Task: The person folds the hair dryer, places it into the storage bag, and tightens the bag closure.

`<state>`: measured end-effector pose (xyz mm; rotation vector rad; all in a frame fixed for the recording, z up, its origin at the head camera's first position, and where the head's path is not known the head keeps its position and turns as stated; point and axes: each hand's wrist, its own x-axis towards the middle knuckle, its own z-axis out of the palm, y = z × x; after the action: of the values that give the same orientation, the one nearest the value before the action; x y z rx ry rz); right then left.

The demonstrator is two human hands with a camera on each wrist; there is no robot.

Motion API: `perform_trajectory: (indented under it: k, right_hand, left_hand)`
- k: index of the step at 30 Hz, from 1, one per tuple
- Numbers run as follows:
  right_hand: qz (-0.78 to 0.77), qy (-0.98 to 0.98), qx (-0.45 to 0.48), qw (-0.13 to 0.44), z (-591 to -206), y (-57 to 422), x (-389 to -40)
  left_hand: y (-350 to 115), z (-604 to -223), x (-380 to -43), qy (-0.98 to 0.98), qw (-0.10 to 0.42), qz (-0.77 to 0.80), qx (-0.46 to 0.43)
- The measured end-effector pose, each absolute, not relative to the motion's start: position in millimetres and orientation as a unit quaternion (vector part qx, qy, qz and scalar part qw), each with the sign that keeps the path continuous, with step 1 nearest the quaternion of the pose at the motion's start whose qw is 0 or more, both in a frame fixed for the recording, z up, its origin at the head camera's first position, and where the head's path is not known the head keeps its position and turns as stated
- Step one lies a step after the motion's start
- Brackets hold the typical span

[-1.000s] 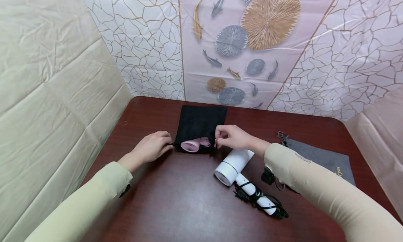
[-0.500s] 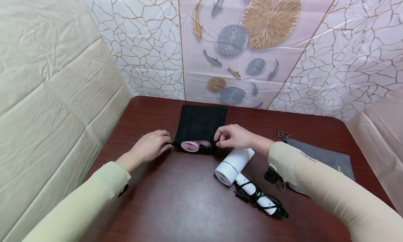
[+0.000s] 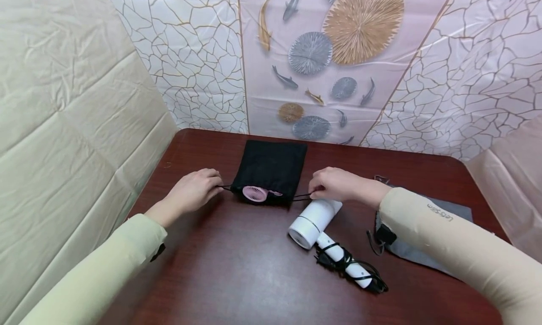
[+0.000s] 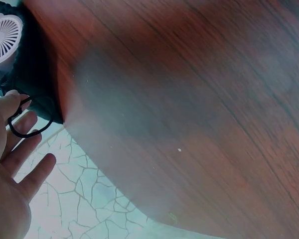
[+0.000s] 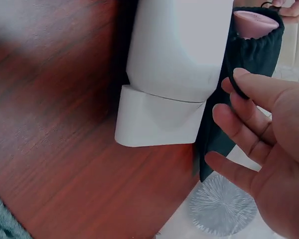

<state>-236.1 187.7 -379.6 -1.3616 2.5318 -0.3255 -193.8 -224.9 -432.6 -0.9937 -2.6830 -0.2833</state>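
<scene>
A black drawstring bag (image 3: pixel 274 162) lies flat at the back of the table, its mouth toward me. From the mouth shows a pink device with a round slotted grille (image 3: pixel 255 194); the bag hides most of it. At the left of the opening, my left hand (image 3: pixel 192 188) pinches one cord loop (image 4: pixel 25 135) between thumb and index finger, the other fingers spread. My right hand (image 3: pixel 334 183) pinches the opposite cord (image 5: pixel 239 90) the same way. Both cords stretch taut sideways from the bag. The white hair dryer (image 3: pixel 313 224) lies just below my right hand.
The dryer's white handle (image 3: pixel 330 248), wrapped in its black power cord (image 3: pixel 367 273), extends toward the front right. A grey drawstring pouch (image 3: pixel 417 249) lies at the right, partly under my right forearm. Patterned cloth (image 3: pixel 203 57) hangs behind the table's back edge.
My hands have moved apart, the right one farther, drawing the cords out of the bag's sides. The mouth has narrowed and covers more of the pink device.
</scene>
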Motion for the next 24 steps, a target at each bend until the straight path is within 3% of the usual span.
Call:
perform_trajectory:
  k: [6, 12, 24]
  right_hand:
    - [-0.044, 0.863, -0.492, 0.101, -361.4, 194.0, -225.1]
    - [-0.004, 0.855, -0.518, 0.020, -339.9, 203.5, -223.9]
    - [-0.045, 0.899, -0.434, -0.043, -305.4, 237.6, -227.2]
  left_hand:
    - [-231.2, -424.9, -194.9, -0.926, 0.146, -0.102, -0.334]
    - [-233.2, -406.1, -197.1, -0.932, 0.153, -0.120, -0.306]
    - [-242.1, -377.0, -200.4, -0.934, 0.177, -0.169, -0.259]
